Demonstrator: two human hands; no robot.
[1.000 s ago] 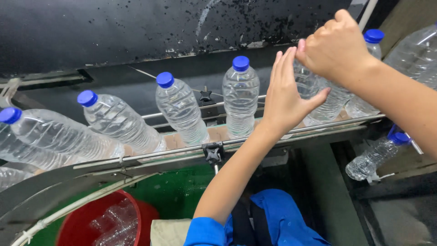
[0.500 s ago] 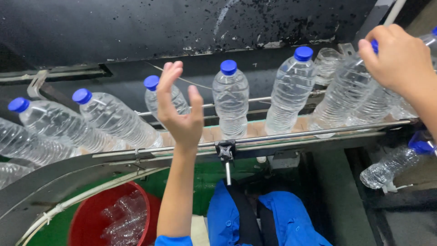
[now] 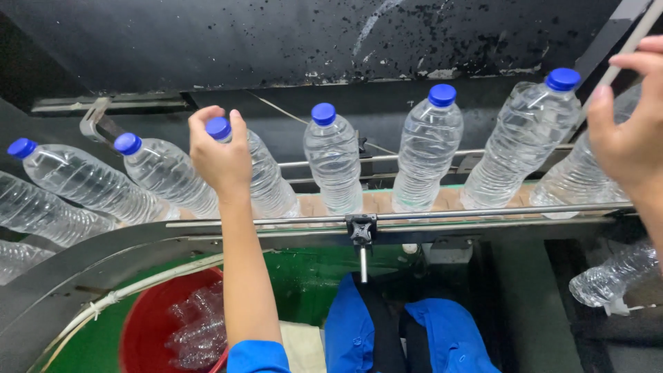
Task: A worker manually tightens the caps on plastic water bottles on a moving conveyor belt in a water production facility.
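Note:
Clear plastic water bottles with blue caps stand in a row on a curved conveyor (image 3: 442, 215) behind a metal guide rail. My left hand (image 3: 219, 157) is closed around the neck and cap of one bottle (image 3: 266, 181) left of centre. My right hand (image 3: 627, 135) is at the far right edge, its fingers curled on the last bottle (image 3: 570, 188) of the row. Between my hands stand three upright bottles: one (image 3: 333, 164), one (image 3: 428, 155) and one (image 3: 519, 141). More bottles (image 3: 90, 183) lean along the bend at left.
A red bucket (image 3: 148, 331) with crushed bottles sits on the green floor below left. A loose bottle (image 3: 611, 276) lies under the conveyor at right. A rail clamp (image 3: 362, 229) juts out at centre. A black spattered panel backs the line.
The bottles have moved right along the conveyor. My left hand went from open in front of a bottle to gripping its neck. My right hand dropped lower at the right edge.

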